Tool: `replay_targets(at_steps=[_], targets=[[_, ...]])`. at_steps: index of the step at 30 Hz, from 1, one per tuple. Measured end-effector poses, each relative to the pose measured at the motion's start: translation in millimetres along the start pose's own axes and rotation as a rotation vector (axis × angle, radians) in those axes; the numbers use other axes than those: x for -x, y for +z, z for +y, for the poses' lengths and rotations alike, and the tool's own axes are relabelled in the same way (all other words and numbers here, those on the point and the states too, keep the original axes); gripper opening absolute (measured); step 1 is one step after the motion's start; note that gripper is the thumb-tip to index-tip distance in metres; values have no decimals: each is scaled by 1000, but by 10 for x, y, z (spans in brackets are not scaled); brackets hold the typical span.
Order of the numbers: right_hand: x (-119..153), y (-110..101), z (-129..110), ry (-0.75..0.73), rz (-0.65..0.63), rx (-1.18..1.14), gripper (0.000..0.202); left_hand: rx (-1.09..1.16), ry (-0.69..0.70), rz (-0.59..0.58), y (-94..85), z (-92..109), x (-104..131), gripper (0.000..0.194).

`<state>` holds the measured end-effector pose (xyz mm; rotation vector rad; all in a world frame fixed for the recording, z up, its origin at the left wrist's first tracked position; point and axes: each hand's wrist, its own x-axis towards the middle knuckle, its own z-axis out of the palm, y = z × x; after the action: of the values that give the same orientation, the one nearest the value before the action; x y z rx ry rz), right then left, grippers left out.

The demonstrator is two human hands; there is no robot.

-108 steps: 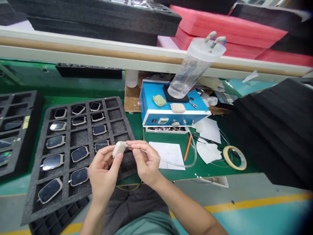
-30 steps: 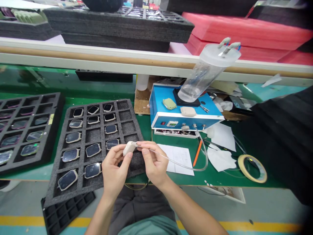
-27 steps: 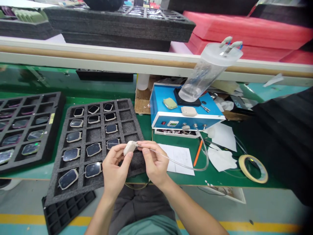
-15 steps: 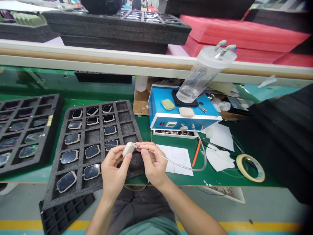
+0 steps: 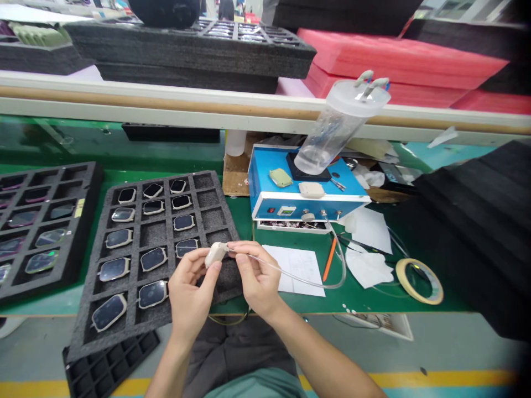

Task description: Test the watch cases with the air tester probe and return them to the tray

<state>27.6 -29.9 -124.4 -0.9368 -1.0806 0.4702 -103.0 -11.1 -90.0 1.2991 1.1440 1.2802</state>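
Note:
Between the thumb and fingers of my left hand (image 5: 193, 287) is a beige watch case (image 5: 215, 255), held over the right part of a grey foam tray (image 5: 136, 293). My right hand (image 5: 258, 279) pinches the end of a clear thin tube (image 5: 305, 281), whose tip touches or nearly touches the case's upper right edge. The tube loops back to the front of a blue machine (image 5: 309, 204). Watches with dark screens, such as a lower-left one (image 5: 109, 313), lie in many of the tray's compartments.
A second foam tray (image 5: 68, 249) stands at the left. On the machine are a clear cylinder (image 5: 336, 132), a green case (image 5: 281, 177) and a beige case (image 5: 311, 190). Rightward lie paper (image 5: 298, 265), an orange stick (image 5: 329, 259), a tape roll (image 5: 418, 282) and black foam sheets (image 5: 477, 232).
The view has shifted slightly, with the machine and trays a little further left. Both hands keep their hold on the case and the tube, with almost no change in pose.

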Motion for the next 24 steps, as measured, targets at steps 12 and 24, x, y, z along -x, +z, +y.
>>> replay_targets(at_steps=[12, 24], targets=[[-1, 2, 1, 5, 1, 7, 15, -10, -9, 8, 2, 3, -6, 34], [-1, 0, 4, 11, -2, 4, 15, -7, -9, 0, 5, 5, -3, 34]])
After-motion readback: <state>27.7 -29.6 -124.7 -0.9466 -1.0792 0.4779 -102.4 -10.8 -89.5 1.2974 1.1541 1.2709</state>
